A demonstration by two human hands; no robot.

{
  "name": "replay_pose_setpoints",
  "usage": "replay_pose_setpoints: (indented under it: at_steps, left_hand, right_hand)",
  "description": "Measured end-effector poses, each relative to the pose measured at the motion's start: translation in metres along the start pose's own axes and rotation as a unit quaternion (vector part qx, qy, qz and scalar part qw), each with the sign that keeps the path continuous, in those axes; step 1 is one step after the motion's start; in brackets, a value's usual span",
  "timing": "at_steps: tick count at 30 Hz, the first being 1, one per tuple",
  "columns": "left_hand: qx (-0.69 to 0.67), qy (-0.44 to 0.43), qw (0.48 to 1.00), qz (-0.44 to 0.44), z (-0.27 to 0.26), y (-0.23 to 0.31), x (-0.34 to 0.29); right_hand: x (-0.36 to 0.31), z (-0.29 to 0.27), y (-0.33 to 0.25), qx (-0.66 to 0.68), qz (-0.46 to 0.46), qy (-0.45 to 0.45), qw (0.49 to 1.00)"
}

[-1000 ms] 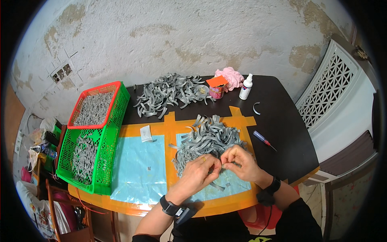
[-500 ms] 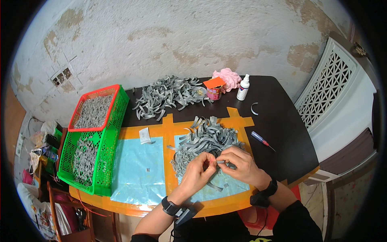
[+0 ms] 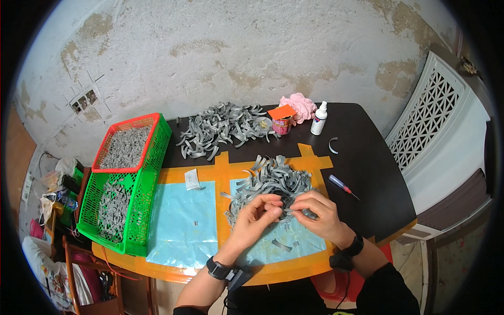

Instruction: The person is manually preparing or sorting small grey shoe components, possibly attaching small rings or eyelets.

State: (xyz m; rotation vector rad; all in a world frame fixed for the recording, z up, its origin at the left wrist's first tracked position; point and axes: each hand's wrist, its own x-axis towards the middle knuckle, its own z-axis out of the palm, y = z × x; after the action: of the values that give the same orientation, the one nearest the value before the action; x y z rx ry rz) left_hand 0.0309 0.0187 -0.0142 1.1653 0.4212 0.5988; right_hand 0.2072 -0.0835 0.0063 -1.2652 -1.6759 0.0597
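Note:
Over the near edge of a heap of curved grey strips (image 3: pixel 278 177), my two hands work close together. My right hand (image 3: pixel 321 216) is closed in a pinch on a thin grey strip (image 3: pixel 289 210), whose far end points at my left hand. My left hand (image 3: pixel 254 223) has its fingers curled and the thumb against them; what lies in that grip, if anything, is too small to make out. Below the hands a loose curved strip (image 3: pixel 282 245) rests on the light blue sheet (image 3: pixel 262 254). Small grey pieces (image 3: pixel 234 210) lie at the heap's left side.
At left, a green basket (image 3: pixel 139 210) and a red-rimmed basket (image 3: pixel 124 169) hold small grey pieces. Further strips (image 3: pixel 220 128) pile up behind. A tin (image 3: pixel 282 125), pink cloth (image 3: pixel 300 108), white bottle (image 3: pixel 318 119) and screwdriver (image 3: pixel 342 185) stand or lie beyond and right.
My hands have moved slightly apart, and the left fingers have loosened a little from the meeting point. The whole view has shifted slightly.

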Motion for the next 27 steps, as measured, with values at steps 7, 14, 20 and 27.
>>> replay_pose_setpoints:
  at_steps: [7, 14, 20, 27]
  left_hand:
    - [0.205, -0.040, 0.973, 0.101, 0.008, 0.003, -0.004]
    - [0.295, 0.006, 0.942, 0.161, 0.009, 0.003, -0.006]
    - [0.237, -0.031, 0.965, 0.104, 0.003, -0.002, -0.007]
    - [0.126, -0.046, 0.989, 0.057, 0.005, -0.003, -0.006]
  right_hand:
    - [0.000, 0.000, 0.001, 0.023, -0.034, -0.014, 0.999]
    - [-0.002, 0.000, -0.002, 0.053, 0.023, -0.038, 0.998]
    - [-0.002, 0.000, 0.001, 0.114, 0.036, -0.093, 0.988]
    - [-0.003, 0.000, 0.000, 0.088, 0.002, -0.087, 0.992]
